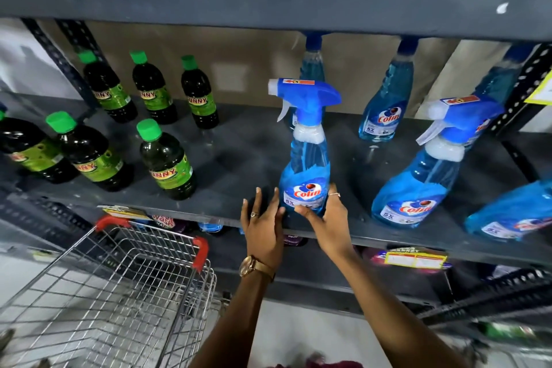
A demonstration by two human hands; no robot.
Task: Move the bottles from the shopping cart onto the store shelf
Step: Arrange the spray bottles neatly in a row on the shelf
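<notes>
A blue Colin spray bottle (pixel 306 164) with a blue-and-white trigger head stands upright near the front edge of the dark grey shelf (pixel 245 155). My right hand (pixel 327 216) wraps its base, thumb in front and fingers round the right side. My left hand (pixel 263 218), with a watch on its wrist, rests beside the bottle's lower left with fingers spread and the thumb touching the base. The wire shopping cart (pixel 119 293) with red handle corners stands at the lower left; I see no bottle in the part in view.
Several green-capped dark bottles (pixel 167 164) stand on the shelf's left half. More blue Colin bottles (pixel 418 182) fill the right half and back row (pixel 385 107). The upper shelf beam (pixel 268 0) hangs close overhead. Yellow price tags (pixel 415 258) mark the lower shelf edge.
</notes>
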